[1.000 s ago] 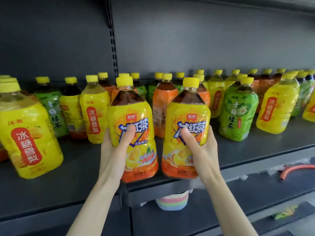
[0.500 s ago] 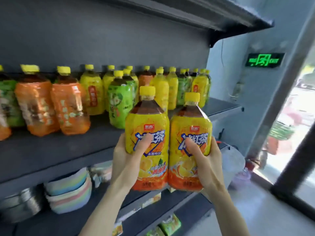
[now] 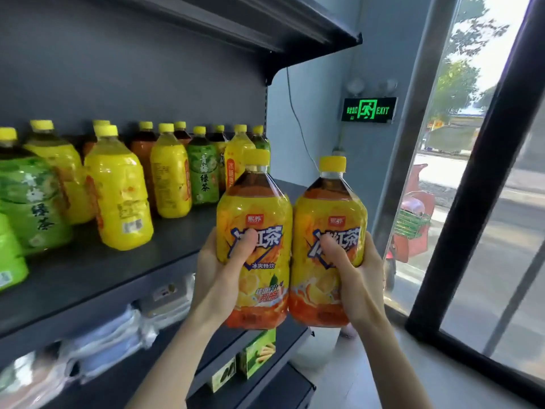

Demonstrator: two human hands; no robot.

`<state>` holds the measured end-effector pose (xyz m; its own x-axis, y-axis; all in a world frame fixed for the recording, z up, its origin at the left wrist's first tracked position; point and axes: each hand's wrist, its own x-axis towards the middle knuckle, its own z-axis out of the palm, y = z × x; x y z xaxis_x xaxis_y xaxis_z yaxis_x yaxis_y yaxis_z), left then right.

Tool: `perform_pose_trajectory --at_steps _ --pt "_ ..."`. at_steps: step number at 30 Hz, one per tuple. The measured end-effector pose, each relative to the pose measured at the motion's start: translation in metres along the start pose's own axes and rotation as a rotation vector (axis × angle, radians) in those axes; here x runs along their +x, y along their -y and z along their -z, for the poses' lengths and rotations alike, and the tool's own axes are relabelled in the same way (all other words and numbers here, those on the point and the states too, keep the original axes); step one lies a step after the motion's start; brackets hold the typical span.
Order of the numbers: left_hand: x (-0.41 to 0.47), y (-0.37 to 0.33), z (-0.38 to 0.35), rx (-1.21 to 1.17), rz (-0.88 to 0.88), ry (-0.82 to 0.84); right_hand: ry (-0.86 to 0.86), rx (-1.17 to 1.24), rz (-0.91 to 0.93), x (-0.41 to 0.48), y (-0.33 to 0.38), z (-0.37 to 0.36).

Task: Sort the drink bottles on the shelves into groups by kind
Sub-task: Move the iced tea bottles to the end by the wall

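Note:
I hold two iced black tea bottles side by side, upright, in front of the right end of the dark shelf [image 3: 124, 270]. My left hand [image 3: 219, 276] grips the left iced tea bottle [image 3: 259, 219], thumb across its blue lettering. My right hand [image 3: 356, 278] grips the right iced tea bottle [image 3: 331, 211] the same way. Both have yellow caps, dark tea and yellow-orange labels. On the shelf stand mixed bottles: a green tea bottle [image 3: 26, 199], yellow pear drink bottles [image 3: 121, 190], another green one [image 3: 203, 169] and orange-labelled ones behind.
The upper shelf [image 3: 236, 22] overhangs the bottles. Below are wrapped packages [image 3: 100, 343] and green boxes [image 3: 256, 355] on lower shelves. To the right are a grey wall with a lit exit sign [image 3: 368, 110] and a dark-framed window [image 3: 472, 202].
My view and both hands have swung right along the shelf with the two bottles, from the shelf's middle to its right end. The grip on both bottles is unchanged.

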<state>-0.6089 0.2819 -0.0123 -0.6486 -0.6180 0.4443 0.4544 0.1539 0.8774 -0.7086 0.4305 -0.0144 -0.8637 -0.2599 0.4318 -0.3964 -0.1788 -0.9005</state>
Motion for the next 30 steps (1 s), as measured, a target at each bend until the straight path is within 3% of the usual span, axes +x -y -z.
perform_pose_trajectory --at_steps 13,22,30 --pt "0.176 0.102 -0.149 0.01 -0.033 0.069 -0.048 -0.024 0.025 0.217 -0.088 0.071" --pt "0.265 0.168 -0.216 0.09 -0.06 -0.211 0.175 0.028 -0.01 0.366 -0.152 0.084" --pt "0.32 0.191 -0.225 0.211 -0.083 -0.437 0.397 0.133 -0.05 0.455 -0.191 0.042"
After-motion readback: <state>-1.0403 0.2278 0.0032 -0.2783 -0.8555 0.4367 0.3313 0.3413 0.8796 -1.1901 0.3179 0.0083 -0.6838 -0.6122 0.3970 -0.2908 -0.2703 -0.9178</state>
